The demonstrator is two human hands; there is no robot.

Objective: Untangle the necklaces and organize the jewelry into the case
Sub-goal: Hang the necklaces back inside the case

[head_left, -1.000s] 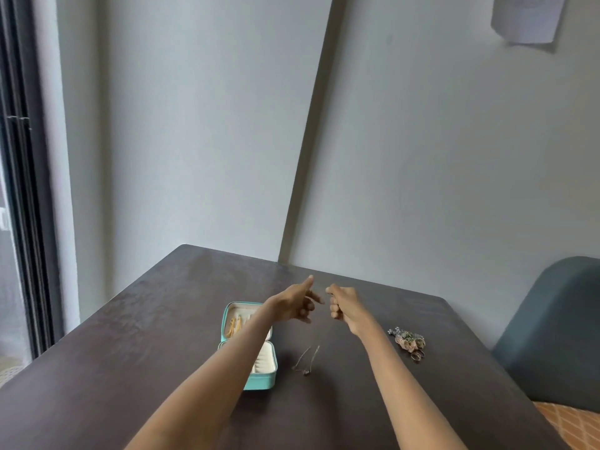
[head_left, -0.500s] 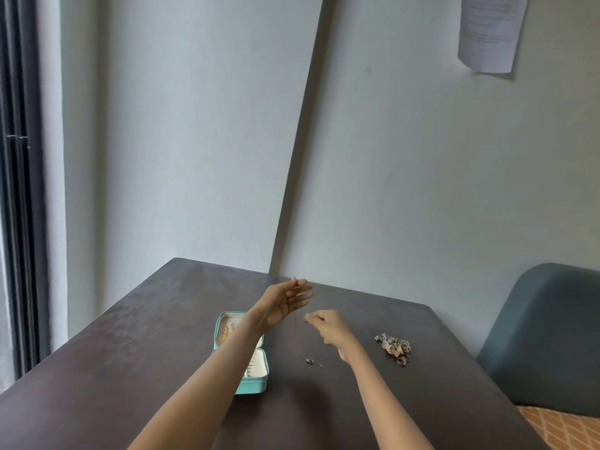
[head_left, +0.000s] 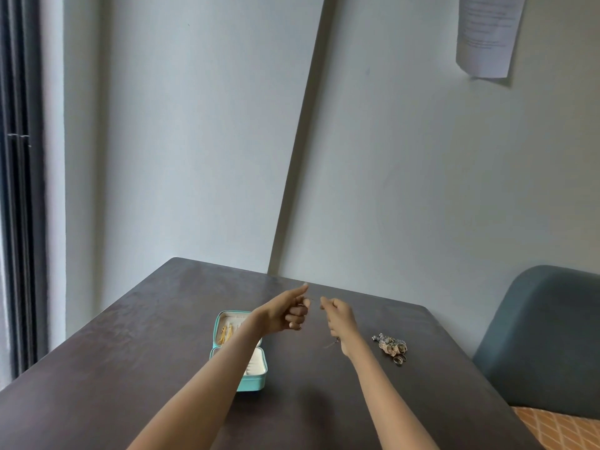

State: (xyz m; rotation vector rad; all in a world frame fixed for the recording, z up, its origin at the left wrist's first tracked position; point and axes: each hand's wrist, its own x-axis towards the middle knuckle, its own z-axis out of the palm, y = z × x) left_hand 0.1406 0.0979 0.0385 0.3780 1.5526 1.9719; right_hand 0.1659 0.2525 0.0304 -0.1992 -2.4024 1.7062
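Observation:
Both hands are raised above the dark table [head_left: 136, 345], close together. My left hand [head_left: 285, 311] is curled with the thumb up and pinches one end of a thin silver necklace [head_left: 331, 344]. My right hand [head_left: 337, 316] pinches the other end. The chain is barely visible; its lower part with a small pendant hangs beside my right wrist. An open teal jewelry case [head_left: 250, 381] lies left of my hands, partly behind my left forearm, with gold pieces [head_left: 225, 332] in its far half. A tangled pile of jewelry [head_left: 391, 346] with rings lies to the right.
A grey-blue chair [head_left: 545, 336] stands at the table's right side, with an orange patterned cushion [head_left: 558, 427] below it. A sheet of paper [head_left: 487, 34] hangs on the wall. A dark window frame [head_left: 19, 190] runs down the far left.
My left hand was open half a second ago and has now closed on the chain. The pendant has lifted off the table and hangs by my right wrist.

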